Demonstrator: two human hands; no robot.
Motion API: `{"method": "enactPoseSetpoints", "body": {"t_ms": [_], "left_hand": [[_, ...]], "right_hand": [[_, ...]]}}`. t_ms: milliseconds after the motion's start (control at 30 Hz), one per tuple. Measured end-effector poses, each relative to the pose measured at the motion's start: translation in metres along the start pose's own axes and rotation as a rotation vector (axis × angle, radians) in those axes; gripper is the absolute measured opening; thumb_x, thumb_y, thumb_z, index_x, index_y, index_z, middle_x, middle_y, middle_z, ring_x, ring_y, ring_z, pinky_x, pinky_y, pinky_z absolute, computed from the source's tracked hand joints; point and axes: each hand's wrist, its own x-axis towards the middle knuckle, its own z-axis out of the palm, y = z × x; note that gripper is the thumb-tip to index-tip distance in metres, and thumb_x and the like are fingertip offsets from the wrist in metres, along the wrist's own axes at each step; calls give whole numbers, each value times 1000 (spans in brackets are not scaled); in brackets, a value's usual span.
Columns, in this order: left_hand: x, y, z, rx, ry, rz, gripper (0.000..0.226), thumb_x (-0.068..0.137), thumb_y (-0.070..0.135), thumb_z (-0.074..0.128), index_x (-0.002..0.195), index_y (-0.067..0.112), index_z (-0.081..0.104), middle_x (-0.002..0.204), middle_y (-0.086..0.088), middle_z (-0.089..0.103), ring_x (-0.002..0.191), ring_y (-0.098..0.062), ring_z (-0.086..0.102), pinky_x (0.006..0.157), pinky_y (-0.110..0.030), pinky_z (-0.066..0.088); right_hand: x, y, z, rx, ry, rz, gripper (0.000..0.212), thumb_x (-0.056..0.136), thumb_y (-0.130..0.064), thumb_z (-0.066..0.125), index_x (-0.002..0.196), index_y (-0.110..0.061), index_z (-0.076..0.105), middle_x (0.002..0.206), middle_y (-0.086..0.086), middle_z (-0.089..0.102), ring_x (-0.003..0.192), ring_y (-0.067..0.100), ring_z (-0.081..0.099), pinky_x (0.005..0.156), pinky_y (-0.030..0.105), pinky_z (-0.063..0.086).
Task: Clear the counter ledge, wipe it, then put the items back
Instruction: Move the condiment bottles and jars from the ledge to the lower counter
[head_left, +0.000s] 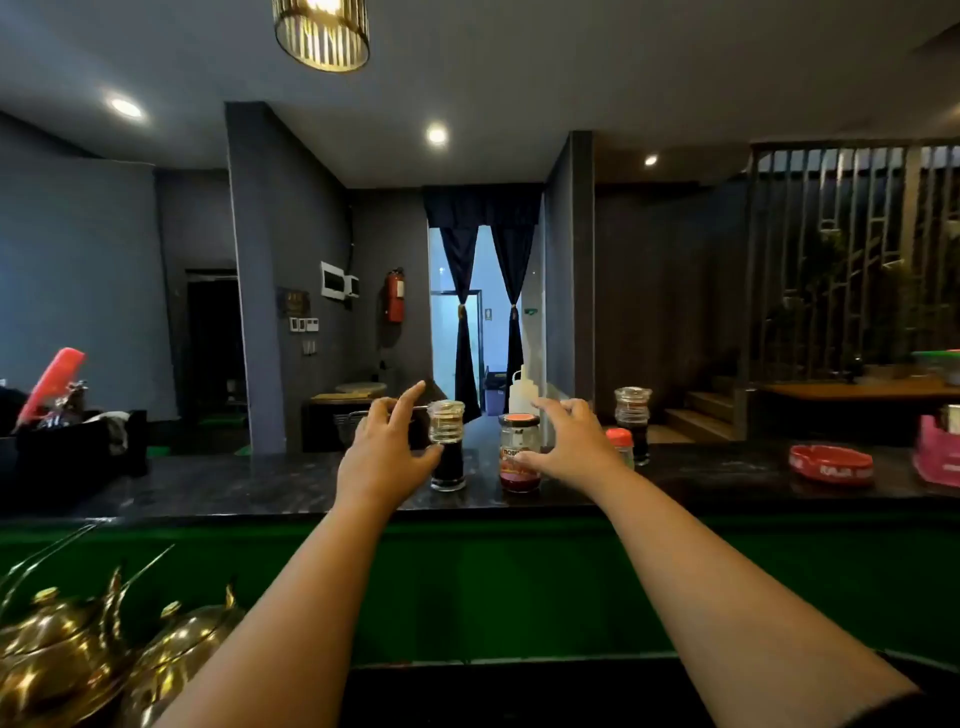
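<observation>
walls (78, 270) dark grey | doorway (483, 312) — black curtains | pendant lamp (322, 34) lit

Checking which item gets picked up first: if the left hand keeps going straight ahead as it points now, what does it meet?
Most likely the dark sauce bottle: the left hand is open right beside it, thumb nearly touching, though depth is unclear.

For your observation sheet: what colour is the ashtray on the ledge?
Red with white lettering, the ashtray; head view.

Dark stone ledge (249, 480) carries two dark-sauce dispensers (447, 446), (634, 422), red-lidded jar (519, 452), red ashtray (830, 464).
</observation>
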Motion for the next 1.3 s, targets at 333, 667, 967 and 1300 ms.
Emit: {"method": "enactPoseSetpoints", "body": {"t_ms": [333,667,967,1300], "left_hand": [[72,-22,109,-253,-132,-191,113,73,38,79,148,45,-6,134,-19,40,117,-35,50,96,-45,44],[69,-29,130,-357,-85,-200,88,78,14,74,136,49,18,120,-9,57,99,-22,61,85,-37,52],[-14,-11,48,-443,-47,-91,82,76,17,78,137,40,27,117,2,59,92,-10,58,66,-8,41],[-161,-19,29,-499,-183,-145,95,68,19,84,139,47,27,127,4,56,110,-11,57,90,-27,48]], "right_hand": [[89,52,73,159,-84,44,89,72,-40,81,140,-44,24,127,8,37,116,31,50,98,44,47],[83,58,84,257,46,-32,62,76,-28,79,122,-40,40,113,7,52,97,26,59,81,37,52],[1,21,62,347,127,-55,63,72,-30,81,118,-44,40,117,5,56,102,24,58,87,37,52],[-144,21,107,421,43,44,67,67,-27,85,117,-45,44,119,1,55,105,20,57,87,31,48]]}}
